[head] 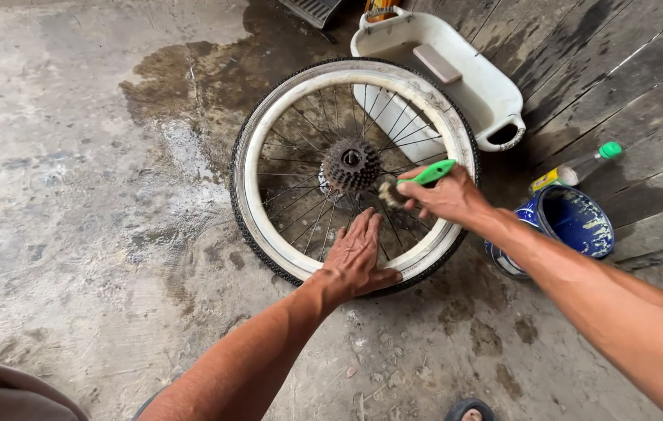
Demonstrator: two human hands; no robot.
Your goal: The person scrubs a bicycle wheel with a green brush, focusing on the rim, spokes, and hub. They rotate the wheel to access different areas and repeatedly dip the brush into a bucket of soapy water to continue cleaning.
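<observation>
Floor: wet concrete floor point(74, 195), wheel point(269, 136) lying flat on it.
Left hand point(356, 261): spread flat on the wheel's near rim, steadying it.
Right hand point(444, 195): fingers closed around green brush point(425, 175), bristles beside the wheel's gears point(351, 164).
Behind the wheel: white tub point(472, 78).

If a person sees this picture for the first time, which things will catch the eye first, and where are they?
In the middle, a bicycle wheel with a pale rim lies flat on the wet concrete floor, its rusty sprocket cluster at the hub. The right hand holds a green-handled brush beside the sprockets, while the left hand presses flat on the near rim. A white tub sits behind the wheel, and a blue bucket at its right.
</observation>
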